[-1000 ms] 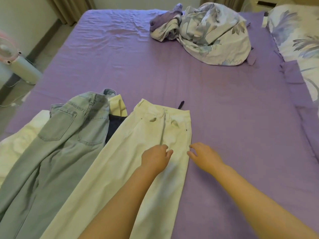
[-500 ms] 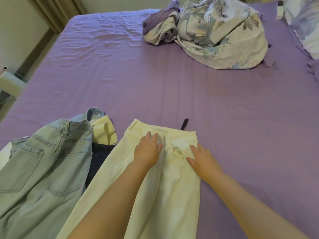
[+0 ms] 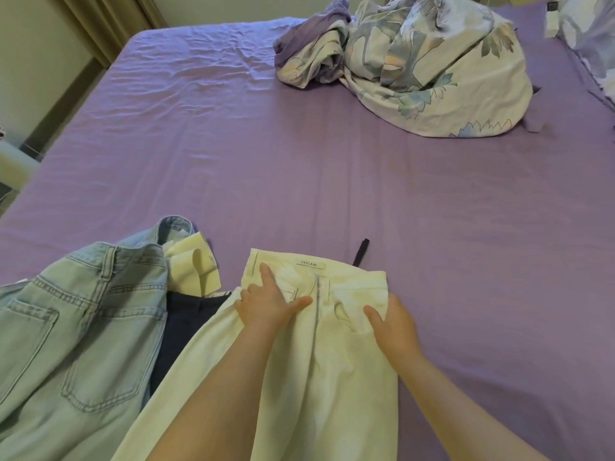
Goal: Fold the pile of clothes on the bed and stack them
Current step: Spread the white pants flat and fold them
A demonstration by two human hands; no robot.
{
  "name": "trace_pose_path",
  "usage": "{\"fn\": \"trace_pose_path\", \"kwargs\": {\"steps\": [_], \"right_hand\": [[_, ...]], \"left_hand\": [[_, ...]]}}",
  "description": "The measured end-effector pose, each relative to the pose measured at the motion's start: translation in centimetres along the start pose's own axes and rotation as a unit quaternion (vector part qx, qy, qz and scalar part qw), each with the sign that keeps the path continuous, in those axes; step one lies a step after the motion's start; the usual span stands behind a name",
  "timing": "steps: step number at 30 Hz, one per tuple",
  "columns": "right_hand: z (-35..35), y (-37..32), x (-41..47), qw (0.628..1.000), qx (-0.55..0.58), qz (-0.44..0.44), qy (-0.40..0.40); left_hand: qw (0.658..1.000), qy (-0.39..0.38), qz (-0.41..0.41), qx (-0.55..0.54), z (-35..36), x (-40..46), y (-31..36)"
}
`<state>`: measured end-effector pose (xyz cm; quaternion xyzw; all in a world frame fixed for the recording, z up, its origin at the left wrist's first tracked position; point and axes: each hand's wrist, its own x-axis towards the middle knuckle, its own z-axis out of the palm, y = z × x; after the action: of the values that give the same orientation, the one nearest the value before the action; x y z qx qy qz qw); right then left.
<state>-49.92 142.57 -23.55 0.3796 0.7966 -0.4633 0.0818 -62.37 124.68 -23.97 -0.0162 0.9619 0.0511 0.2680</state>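
White trousers [image 3: 332,354] lie flat on the bed [image 3: 299,161], waistband away from me, legs running toward me out of view. My left hand [image 3: 266,306] rests on the left part of the waist, forefinger stretched toward the band, thumb spread toward the fly; fingers released, pressing only. My right hand [image 3: 396,324] is at the right hip edge, thumb on top of the cloth; the other fingers are hidden behind the edge, so I cannot tell whether they grip the fabric or only lie beside it.

Just left of the trousers: a dark navy garment [image 3: 186,331], partly under the blue jeans [image 3: 76,327], which lie back pockets up. A pale yellow piece [image 3: 193,271] sticks out between them. A short dark strap [image 3: 361,251] shows behind the waistband. Far side of the bed, well apart: a crumpled flowered quilt [image 3: 432,71]. Pillow [image 3: 592,34] at the right edge. Curtain [image 3: 109,18] top left.
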Motion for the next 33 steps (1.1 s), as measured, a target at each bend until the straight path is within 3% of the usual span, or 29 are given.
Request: {"fn": "trace_pose_path", "kwargs": {"steps": [4, 7, 12, 19, 22, 25, 33], "right_hand": [[-0.5, -0.5, -2.0, 0.994, 0.111, -0.013, 0.006], [-2.3, -0.5, -4.2, 0.990, 0.132, -0.036, 0.040], [-7.6, -1.2, -8.8, 0.987, 0.134, -0.059, 0.071], [-16.0, -2.2, -18.8, 0.971, 0.167, -0.137, 0.105], [-19.3, -2.2, -23.6, 0.967, 0.161, -0.163, 0.109], [-22.0, -0.8, -27.8, 0.967, 0.143, -0.173, 0.123], [-28.5, 5.6, -36.1, 0.979, 0.015, -0.155, 0.133]], "left_hand": [[0.993, -0.035, -0.014, -0.115, -0.7, -1.8, -0.3], [0.961, -0.096, 0.035, -0.256, -1.8, -4.7, -0.2], [0.918, -0.117, 0.108, -0.364, -5.9, -10.2, 0.3], [0.929, -0.009, 0.172, -0.327, -10.8, -20.3, 0.0], [0.903, 0.036, 0.207, -0.375, -12.3, -25.2, -0.3], [0.877, 0.018, 0.231, -0.421, -13.0, -30.1, -1.2], [0.899, 0.012, 0.291, -0.327, -10.2, -40.1, -0.7]]}}
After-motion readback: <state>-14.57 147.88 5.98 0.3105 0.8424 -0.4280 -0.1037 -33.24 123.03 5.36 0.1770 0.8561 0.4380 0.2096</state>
